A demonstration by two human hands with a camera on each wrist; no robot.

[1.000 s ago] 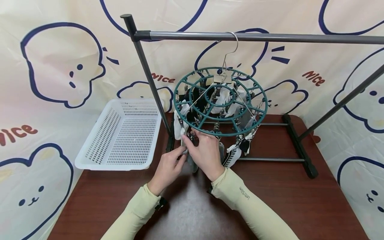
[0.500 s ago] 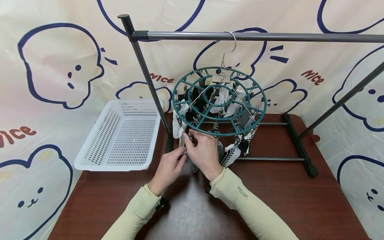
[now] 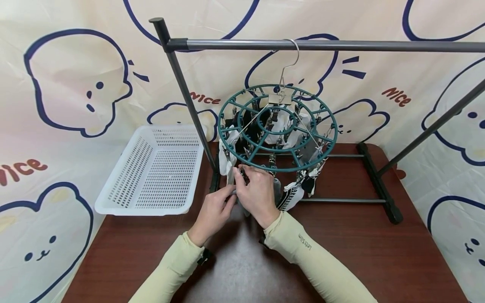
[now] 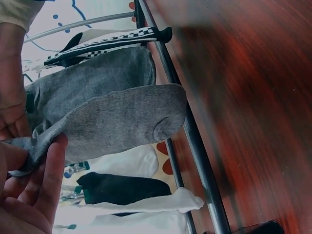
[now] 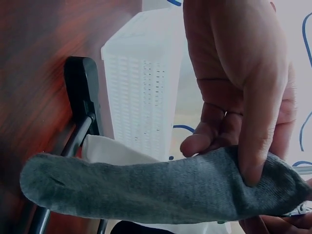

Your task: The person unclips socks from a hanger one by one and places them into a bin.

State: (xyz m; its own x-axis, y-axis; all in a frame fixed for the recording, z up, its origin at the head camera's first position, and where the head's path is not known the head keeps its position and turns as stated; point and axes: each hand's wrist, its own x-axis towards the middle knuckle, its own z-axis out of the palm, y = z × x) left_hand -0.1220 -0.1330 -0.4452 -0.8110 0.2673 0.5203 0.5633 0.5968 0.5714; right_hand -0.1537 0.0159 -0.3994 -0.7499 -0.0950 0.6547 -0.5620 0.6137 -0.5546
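Note:
In the head view my left hand is under the front left rim of a round green drying hanger. Its thumb and fingers pinch a grey sock near the upper end, and the sock's toe hangs free. My right hand is just beside it, thumb and fingers pinching a metal clip that hangs from the hanger. The sock's top edge is right by the clip, partly covered by fingers. A second grey sock hangs behind the held one in the left wrist view.
The hanger hooks over the bar of a dark metal rack. White, black and patterned socks hang around the ring. A white perforated basket stands to the left on the brown table.
Both hands stay nearly in place at the clip and the sock. The right hand's fingers shift very slightly, and the view drifts a little.

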